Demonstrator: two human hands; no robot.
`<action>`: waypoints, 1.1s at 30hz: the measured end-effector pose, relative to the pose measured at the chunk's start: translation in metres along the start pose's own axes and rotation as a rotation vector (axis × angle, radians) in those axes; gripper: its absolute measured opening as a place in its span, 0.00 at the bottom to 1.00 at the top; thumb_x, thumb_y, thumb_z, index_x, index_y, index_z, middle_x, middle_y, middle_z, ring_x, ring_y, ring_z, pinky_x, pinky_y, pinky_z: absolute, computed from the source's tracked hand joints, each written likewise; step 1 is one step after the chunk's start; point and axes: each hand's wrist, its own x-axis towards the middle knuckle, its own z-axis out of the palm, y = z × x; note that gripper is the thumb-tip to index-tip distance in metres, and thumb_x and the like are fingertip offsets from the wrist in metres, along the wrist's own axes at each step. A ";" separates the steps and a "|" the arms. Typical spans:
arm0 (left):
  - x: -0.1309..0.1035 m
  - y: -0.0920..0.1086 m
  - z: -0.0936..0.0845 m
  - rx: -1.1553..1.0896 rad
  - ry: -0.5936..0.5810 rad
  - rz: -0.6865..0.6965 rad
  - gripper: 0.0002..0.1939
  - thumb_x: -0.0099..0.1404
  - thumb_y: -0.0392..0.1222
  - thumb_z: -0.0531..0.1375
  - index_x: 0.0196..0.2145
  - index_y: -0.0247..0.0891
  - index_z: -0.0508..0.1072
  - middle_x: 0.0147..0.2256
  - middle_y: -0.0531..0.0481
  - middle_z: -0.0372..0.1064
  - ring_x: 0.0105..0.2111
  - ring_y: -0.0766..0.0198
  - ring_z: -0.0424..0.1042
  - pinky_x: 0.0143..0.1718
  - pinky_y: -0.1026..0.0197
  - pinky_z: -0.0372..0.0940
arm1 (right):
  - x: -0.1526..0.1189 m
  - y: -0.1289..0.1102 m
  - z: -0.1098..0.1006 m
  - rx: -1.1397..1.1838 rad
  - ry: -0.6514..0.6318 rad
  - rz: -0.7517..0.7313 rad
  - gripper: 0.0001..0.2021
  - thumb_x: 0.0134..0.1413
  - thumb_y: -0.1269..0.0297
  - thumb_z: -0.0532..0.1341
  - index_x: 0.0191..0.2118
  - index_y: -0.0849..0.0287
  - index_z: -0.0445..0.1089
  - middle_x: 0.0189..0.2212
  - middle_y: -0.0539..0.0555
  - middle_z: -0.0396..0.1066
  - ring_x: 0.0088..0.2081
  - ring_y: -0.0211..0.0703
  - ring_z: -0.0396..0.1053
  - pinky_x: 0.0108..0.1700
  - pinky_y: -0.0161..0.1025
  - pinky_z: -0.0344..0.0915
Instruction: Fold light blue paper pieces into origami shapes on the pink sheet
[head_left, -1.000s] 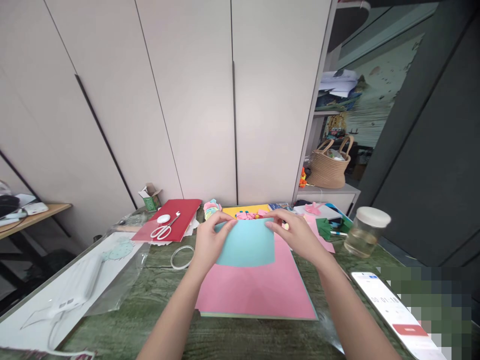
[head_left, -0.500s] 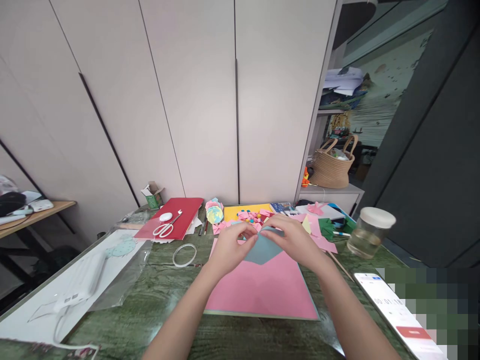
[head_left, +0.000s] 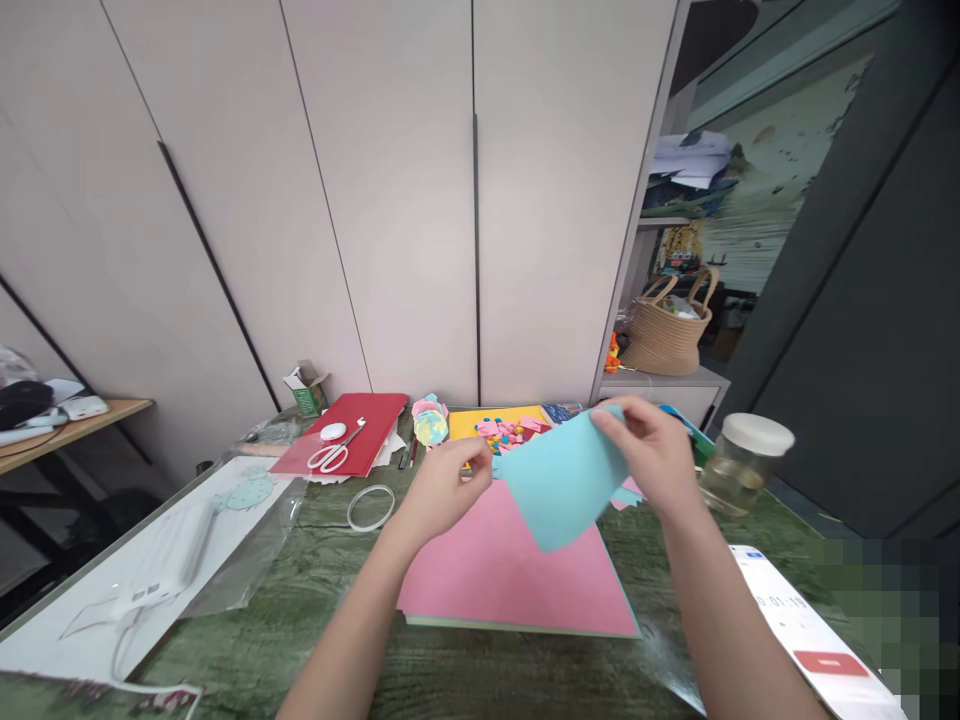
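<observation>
A light blue sheet of paper (head_left: 566, 480) hangs tilted above the pink paper stack (head_left: 502, 575). My right hand (head_left: 649, 445) pinches its upper right corner between thumb and fingers. My left hand (head_left: 454, 485) is at the sheet's left tip, its thumb and fingers curled together; whether it grips the paper there is too small to tell. Behind the hands, small folded pink pieces (head_left: 506, 432) lie on a yellow sheet (head_left: 466, 420). The blue sheet covers part of the stack's far right.
Scissors (head_left: 330, 457) and a white round item (head_left: 332, 431) lie on a red folder (head_left: 375, 420). A roll of white tape (head_left: 370, 508) is left of the stack. At the right stand a lidded jar (head_left: 742, 465) and a phone (head_left: 810, 630); a power strip (head_left: 176, 555) is left.
My right hand has moved right and up, pulling the blue sheet out wider and tilting it. My left hand has shifted slightly left, apart from the right hand.
</observation>
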 end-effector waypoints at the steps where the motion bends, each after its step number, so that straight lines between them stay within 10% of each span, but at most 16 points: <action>1: 0.000 -0.003 -0.001 0.026 -0.002 -0.008 0.06 0.53 0.33 0.47 0.23 0.38 0.62 0.23 0.54 0.62 0.25 0.67 0.61 0.24 0.67 0.54 | 0.002 0.003 -0.005 0.022 0.065 0.019 0.09 0.46 0.57 0.56 0.27 0.57 0.66 0.23 0.49 0.65 0.27 0.38 0.62 0.27 0.34 0.57; 6: 0.002 -0.013 -0.004 0.006 0.054 -0.057 0.06 0.56 0.37 0.49 0.24 0.38 0.63 0.23 0.55 0.63 0.25 0.68 0.62 0.26 0.66 0.55 | 0.005 0.008 -0.018 0.115 0.167 0.066 0.08 0.45 0.57 0.57 0.28 0.56 0.65 0.24 0.48 0.63 0.25 0.37 0.60 0.26 0.34 0.56; 18: 0.004 -0.003 0.014 -0.574 -0.007 -0.189 0.19 0.51 0.45 0.58 0.41 0.38 0.62 0.38 0.47 0.64 0.37 0.63 0.65 0.36 0.60 0.61 | -0.004 -0.007 0.005 0.197 -0.037 0.090 0.11 0.46 0.55 0.57 0.27 0.58 0.64 0.22 0.48 0.61 0.24 0.36 0.58 0.24 0.31 0.53; 21: 0.007 -0.011 0.015 -0.716 0.039 -0.192 0.13 0.51 0.43 0.59 0.34 0.36 0.64 0.32 0.50 0.66 0.33 0.65 0.66 0.34 0.62 0.62 | -0.005 -0.003 0.001 0.266 -0.233 0.030 0.12 0.45 0.54 0.57 0.27 0.58 0.65 0.25 0.50 0.63 0.27 0.37 0.60 0.27 0.33 0.56; 26: 0.008 -0.016 0.013 -0.806 0.036 -0.198 0.11 0.47 0.37 0.61 0.28 0.36 0.62 0.23 0.55 0.65 0.25 0.68 0.66 0.26 0.66 0.61 | -0.005 0.003 0.002 0.588 -0.942 -0.114 0.28 0.47 0.41 0.44 0.31 0.61 0.67 0.26 0.56 0.66 0.30 0.44 0.65 0.37 0.43 0.60; 33: 0.006 -0.009 0.019 -0.713 -0.071 -0.101 0.06 0.51 0.35 0.58 0.30 0.35 0.70 0.33 0.47 0.69 0.35 0.61 0.68 0.36 0.60 0.62 | -0.012 -0.005 0.030 0.245 -0.793 0.021 0.22 0.44 0.56 0.59 0.48 0.53 0.57 0.47 0.55 0.58 0.46 0.44 0.59 0.46 0.44 0.57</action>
